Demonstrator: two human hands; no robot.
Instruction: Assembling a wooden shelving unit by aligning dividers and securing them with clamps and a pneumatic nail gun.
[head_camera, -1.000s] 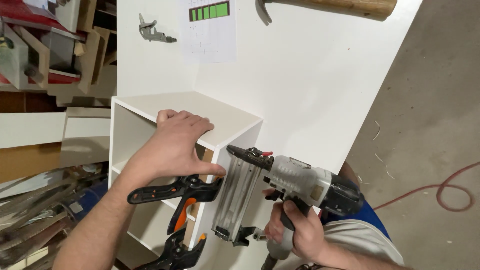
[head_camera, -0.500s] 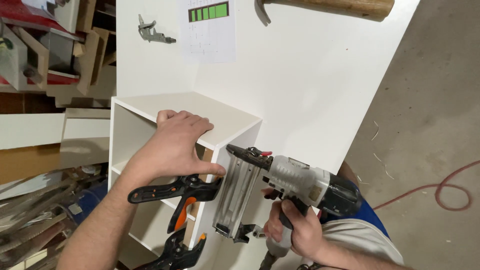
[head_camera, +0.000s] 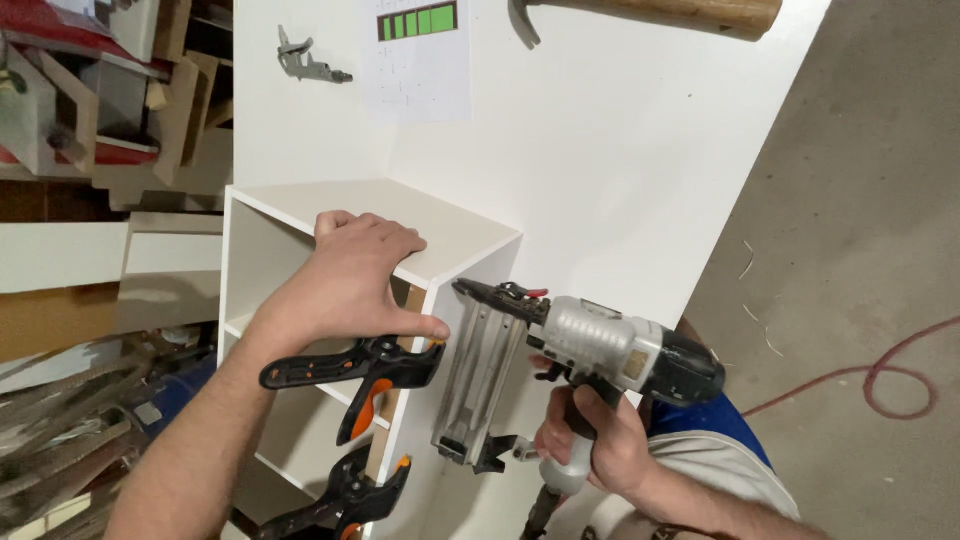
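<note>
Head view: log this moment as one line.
left hand: flat on white wooden cabinet box | right hand: gripping grey nail gun, nose at box edge | black-orange spring clamps: on panel

- A white paper sheet (head_camera: 417, 60) is lying flat on the white board (head_camera: 600, 180) near the top of the view — rectangular, just right of a small metal clip (head_camera: 308, 62).
- A black bar (head_camera: 417, 20) is running across the sheet's upper edge, showing a row of bright green blocks.
- Faint grey printing is filling the rest of the sheet — too small to make out.
</note>
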